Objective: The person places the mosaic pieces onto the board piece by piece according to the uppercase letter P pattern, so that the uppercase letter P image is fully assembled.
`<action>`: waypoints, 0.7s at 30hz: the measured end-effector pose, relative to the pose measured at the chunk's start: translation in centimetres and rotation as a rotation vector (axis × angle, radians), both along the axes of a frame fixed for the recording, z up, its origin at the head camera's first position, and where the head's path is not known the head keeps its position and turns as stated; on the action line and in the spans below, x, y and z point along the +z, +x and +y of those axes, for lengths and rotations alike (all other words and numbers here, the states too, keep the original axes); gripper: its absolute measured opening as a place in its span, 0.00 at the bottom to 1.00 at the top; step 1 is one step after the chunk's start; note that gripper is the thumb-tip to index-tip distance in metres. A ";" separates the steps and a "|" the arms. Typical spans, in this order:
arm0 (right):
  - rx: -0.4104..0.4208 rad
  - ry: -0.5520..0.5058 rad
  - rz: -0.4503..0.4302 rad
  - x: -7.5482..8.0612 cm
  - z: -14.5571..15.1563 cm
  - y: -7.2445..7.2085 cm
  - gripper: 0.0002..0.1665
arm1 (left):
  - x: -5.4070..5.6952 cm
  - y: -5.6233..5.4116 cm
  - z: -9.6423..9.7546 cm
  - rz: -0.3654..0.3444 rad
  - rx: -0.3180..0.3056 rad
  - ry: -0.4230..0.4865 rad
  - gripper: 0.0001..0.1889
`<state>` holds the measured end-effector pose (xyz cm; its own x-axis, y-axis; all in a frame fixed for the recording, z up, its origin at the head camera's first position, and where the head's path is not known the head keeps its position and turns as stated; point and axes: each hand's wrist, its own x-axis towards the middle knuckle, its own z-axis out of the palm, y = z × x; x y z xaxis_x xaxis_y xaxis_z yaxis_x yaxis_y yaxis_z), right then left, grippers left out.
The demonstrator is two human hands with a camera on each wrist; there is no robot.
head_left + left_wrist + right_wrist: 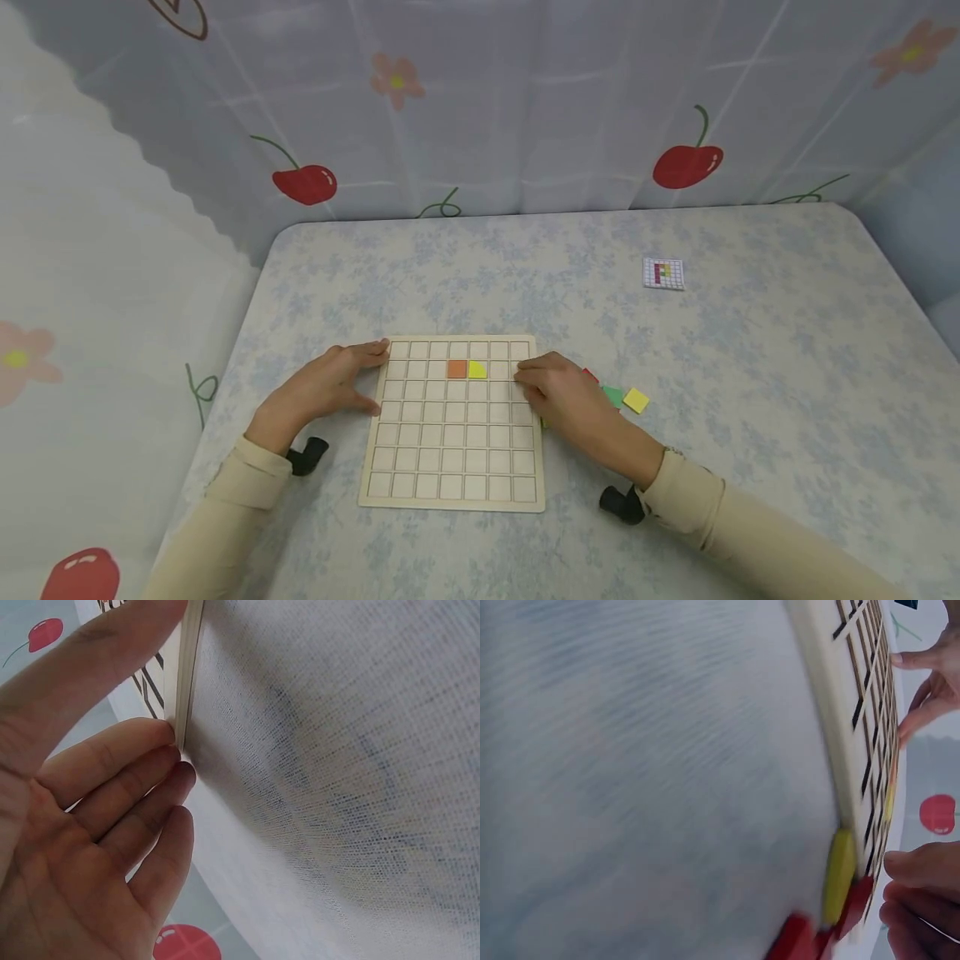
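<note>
Your left hand (321, 388) was spread against the left edge of the grid board (453, 459); your right hand (572, 398) bent over its right edge, pinching or not, I could not tell. Loose tiles (636, 400) lay right of the board, nearer this hand.

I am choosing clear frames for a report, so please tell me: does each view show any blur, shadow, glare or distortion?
Right wrist: the tablecloth and a red piece at the bottom look blurred, and the edge of the board bows; left wrist: the weave is crisp mid-frame, with soft shadow beside the board; head: mostly clear, pale streaks on the curtain, possibly glare.
</note>
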<state>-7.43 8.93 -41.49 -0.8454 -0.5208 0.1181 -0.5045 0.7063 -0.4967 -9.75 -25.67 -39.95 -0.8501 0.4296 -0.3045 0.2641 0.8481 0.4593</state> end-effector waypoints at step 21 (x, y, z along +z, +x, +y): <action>-0.071 0.023 0.008 -1.1 4.4 0.8 0.17 | 0.1 0.0 0.2 0.005 0.007 -0.011 0.45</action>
